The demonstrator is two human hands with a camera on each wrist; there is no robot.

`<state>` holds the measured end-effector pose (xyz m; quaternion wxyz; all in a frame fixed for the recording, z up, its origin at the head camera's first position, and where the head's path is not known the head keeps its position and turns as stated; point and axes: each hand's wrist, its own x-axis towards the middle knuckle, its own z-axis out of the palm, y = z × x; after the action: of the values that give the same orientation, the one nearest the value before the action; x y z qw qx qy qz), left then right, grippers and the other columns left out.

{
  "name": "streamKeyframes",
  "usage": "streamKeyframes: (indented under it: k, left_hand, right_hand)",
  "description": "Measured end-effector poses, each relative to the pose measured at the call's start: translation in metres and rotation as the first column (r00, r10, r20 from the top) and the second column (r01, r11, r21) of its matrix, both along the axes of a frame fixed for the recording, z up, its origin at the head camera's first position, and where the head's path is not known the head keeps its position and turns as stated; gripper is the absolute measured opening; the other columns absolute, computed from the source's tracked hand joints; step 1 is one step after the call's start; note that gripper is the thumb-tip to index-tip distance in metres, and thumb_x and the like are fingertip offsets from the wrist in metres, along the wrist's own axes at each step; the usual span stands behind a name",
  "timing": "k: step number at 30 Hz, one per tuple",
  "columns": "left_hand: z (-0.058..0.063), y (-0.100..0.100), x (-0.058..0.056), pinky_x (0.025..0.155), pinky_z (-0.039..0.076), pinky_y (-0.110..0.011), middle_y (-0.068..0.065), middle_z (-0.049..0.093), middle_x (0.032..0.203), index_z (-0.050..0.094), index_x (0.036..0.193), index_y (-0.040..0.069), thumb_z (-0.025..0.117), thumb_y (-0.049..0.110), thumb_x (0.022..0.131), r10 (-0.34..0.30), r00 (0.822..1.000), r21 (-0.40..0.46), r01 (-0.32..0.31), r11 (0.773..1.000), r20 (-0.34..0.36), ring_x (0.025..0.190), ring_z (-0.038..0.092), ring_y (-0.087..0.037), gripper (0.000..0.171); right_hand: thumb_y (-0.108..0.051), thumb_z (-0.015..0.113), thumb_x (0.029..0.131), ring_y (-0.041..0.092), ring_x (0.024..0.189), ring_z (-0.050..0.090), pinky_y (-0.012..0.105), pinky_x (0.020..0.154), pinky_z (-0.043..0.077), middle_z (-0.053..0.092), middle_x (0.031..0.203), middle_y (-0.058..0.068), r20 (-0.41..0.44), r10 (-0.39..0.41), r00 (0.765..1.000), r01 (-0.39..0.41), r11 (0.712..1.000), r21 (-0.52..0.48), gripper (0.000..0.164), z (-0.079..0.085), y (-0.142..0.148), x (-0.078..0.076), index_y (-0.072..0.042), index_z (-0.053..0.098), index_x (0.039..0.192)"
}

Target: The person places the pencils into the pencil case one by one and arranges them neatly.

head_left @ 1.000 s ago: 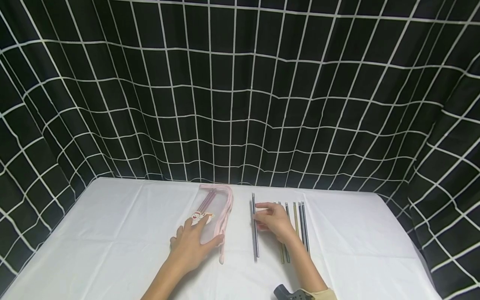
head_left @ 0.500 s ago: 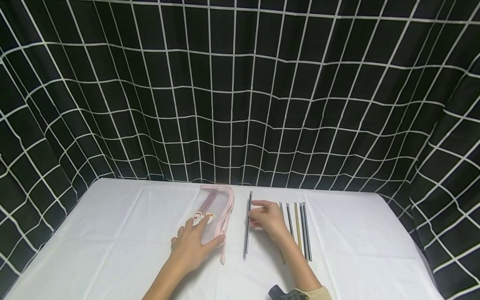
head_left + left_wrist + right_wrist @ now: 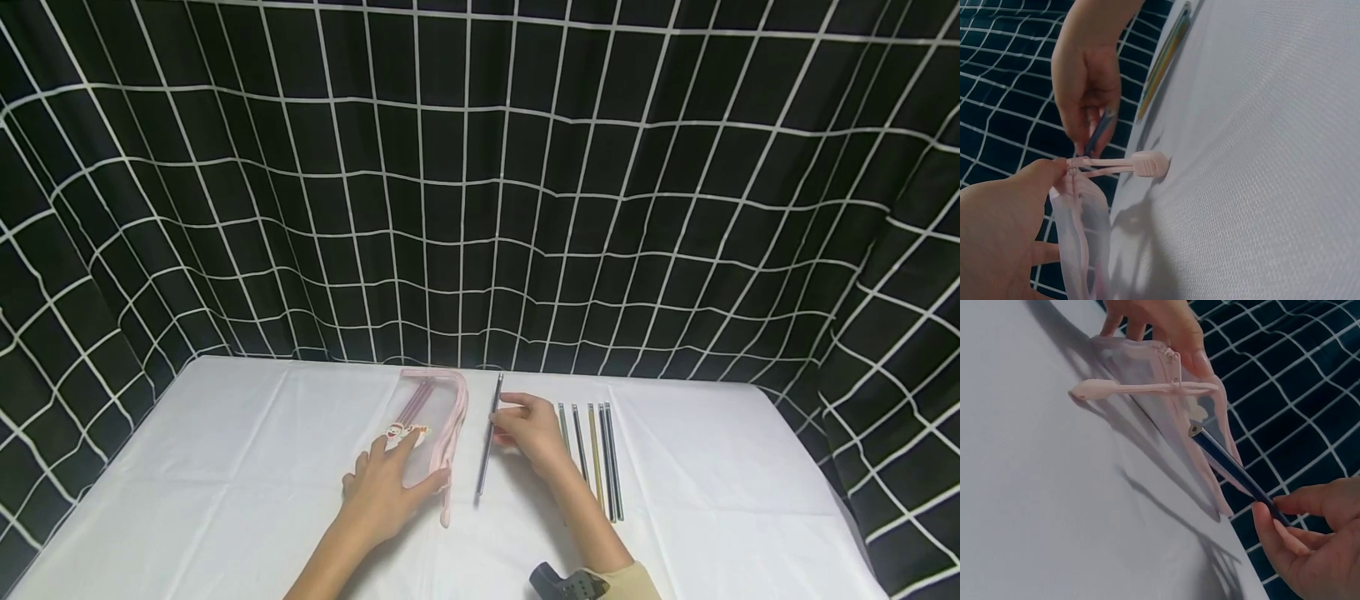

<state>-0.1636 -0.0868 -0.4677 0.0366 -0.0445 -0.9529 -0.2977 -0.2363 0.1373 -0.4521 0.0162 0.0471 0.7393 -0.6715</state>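
Note:
A translucent pouch (image 3: 448, 421) with pink zip edging and a cartoon print lies on the white tabletop. Several slim pinkish sticks (image 3: 414, 403) show through its wall. My left hand (image 3: 381, 492) rests spread over the pouch's near part, thumb at the zip edge. A pale pink pull tab (image 3: 1150, 164) hangs from the zip. Between thumb and fingertips, my right hand (image 3: 528, 429) pinches a dark blue pencil (image 3: 1225, 456) just right of the pouch. The pencil slants, its near end tipped toward the left; in the right wrist view its hexagonal end overlaps the zip edging.
Several more pencils (image 3: 611, 458), dark and gold, lie side by side right of my right forearm. The white-covered table (image 3: 225, 467) ends at a black curtain (image 3: 480, 208) with white grid lines. A dark device (image 3: 566, 583) sits at my right wrist.
My right hand has moved left with the pencil, closer to the pouch. The pencil's near end has swung left. My left hand and the pouch stay about where they were.

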Motion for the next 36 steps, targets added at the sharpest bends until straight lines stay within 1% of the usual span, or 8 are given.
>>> streamKeyframes:
  k: [7, 12, 18, 21, 25, 28, 32, 36]
  left_hand:
    - [0.0, 0.0, 0.0, 0.087, 0.044, -0.068, -0.028, 0.052, 0.149, 0.058, 0.151, 0.021, 0.065, 0.069, 0.093, -0.001, 1.0, 0.003, 0.001, 1.0, 0.003, 0.122, 0.056, -0.048, 0.076]
    - [0.0, 0.0, 0.0, 0.086, 0.044, -0.066, -0.028, 0.052, 0.149, 0.058, 0.151, 0.021, 0.065, 0.069, 0.093, 0.0, 1.0, -0.001, 0.0, 1.0, 0.001, 0.122, 0.057, -0.048, 0.076]
    - [0.0, 0.0, 0.0, 0.085, 0.044, -0.066, -0.028, 0.052, 0.149, 0.058, 0.151, 0.021, 0.065, 0.069, 0.093, -0.004, 1.0, -0.001, 0.004, 1.0, -0.005, 0.121, 0.057, -0.048, 0.076]
    - [0.0, 0.0, 0.0, 0.085, 0.044, -0.066, -0.029, 0.052, 0.148, 0.059, 0.151, 0.021, 0.065, 0.069, 0.092, -0.005, 1.0, -0.003, 0.005, 1.0, -0.008, 0.12, 0.057, -0.048, 0.076]
    - [0.001, 0.0, 0.0, 0.085, 0.044, -0.066, -0.028, 0.052, 0.148, 0.059, 0.151, 0.021, 0.065, 0.069, 0.092, -0.004, 1.0, -0.001, 0.004, 1.0, -0.008, 0.12, 0.057, -0.048, 0.076]
    - [0.0, 0.0, 0.0, 0.086, 0.044, -0.067, -0.028, 0.052, 0.148, 0.058, 0.151, 0.021, 0.065, 0.07, 0.092, -0.004, 1.0, 0.001, 0.004, 1.0, -0.004, 0.121, 0.057, -0.048, 0.077]
    - [0.0, -0.001, 0.0, 0.087, 0.044, -0.068, -0.029, 0.052, 0.149, 0.058, 0.151, 0.02, 0.065, 0.07, 0.092, -0.004, 1.0, 0.0, 0.004, 1.0, -0.002, 0.124, 0.056, -0.049, 0.077]
    - [0.0, -0.001, 0.0, 0.087, 0.045, -0.068, -0.029, 0.052, 0.149, 0.058, 0.152, 0.021, 0.064, 0.07, 0.093, -0.003, 1.0, -0.003, 0.003, 1.0, -0.003, 0.124, 0.056, -0.049, 0.077]
  right_hand:
    - [0.011, 0.065, 0.091, 0.01, 0.066, 0.069, 0.025, 0.064, 0.061, 0.075, 0.096, 0.026, -0.024, -0.021, 0.999, 0.021, 1.0, -0.014, 0.046, 0.003, -0.006, -0.006, 0.018, 0.057, 0.136]
    - [0.011, 0.065, 0.092, 0.009, 0.064, 0.069, 0.028, 0.066, 0.063, 0.074, 0.1, 0.03, -0.018, -0.038, 0.999, 0.038, 0.999, -0.026, 0.047, 0.005, -0.008, -0.009, 0.017, 0.056, 0.138]
    - [0.01, 0.065, 0.093, 0.009, 0.065, 0.071, 0.022, 0.064, 0.06, 0.074, 0.104, 0.03, -0.008, -0.058, 0.998, 0.058, 0.998, -0.035, 0.047, 0.006, -0.011, -0.015, 0.016, 0.056, 0.138]
    - [0.009, 0.066, 0.094, 0.008, 0.067, 0.071, 0.021, 0.063, 0.06, 0.074, 0.105, 0.03, -0.005, -0.065, 0.998, 0.065, 0.997, -0.043, 0.046, 0.009, -0.013, -0.015, 0.016, 0.056, 0.138]
    - [0.01, 0.065, 0.094, 0.008, 0.067, 0.071, 0.021, 0.063, 0.06, 0.073, 0.109, 0.033, 0.004, -0.074, 0.997, 0.075, 0.995, -0.07, 0.046, 0.01, -0.017, -0.017, 0.017, 0.055, 0.138]
    - [0.01, 0.064, 0.094, 0.007, 0.065, 0.07, 0.02, 0.062, 0.059, 0.072, 0.111, 0.035, 0.019, -0.086, 0.996, 0.087, 0.992, -0.094, 0.047, 0.009, -0.02, -0.02, 0.018, 0.054, 0.139]
    - [0.009, 0.063, 0.094, 0.006, 0.061, 0.068, 0.018, 0.061, 0.058, 0.073, 0.107, 0.033, 0.036, -0.099, 0.994, 0.102, 0.989, -0.109, 0.047, 0.005, -0.024, -0.024, 0.017, 0.054, 0.139]
    - [0.01, 0.064, 0.092, 0.006, 0.06, 0.067, 0.019, 0.061, 0.058, 0.074, 0.104, 0.031, 0.041, -0.1, 0.994, 0.104, 0.989, -0.101, 0.048, 0.0, -0.028, -0.024, 0.017, 0.054, 0.139]
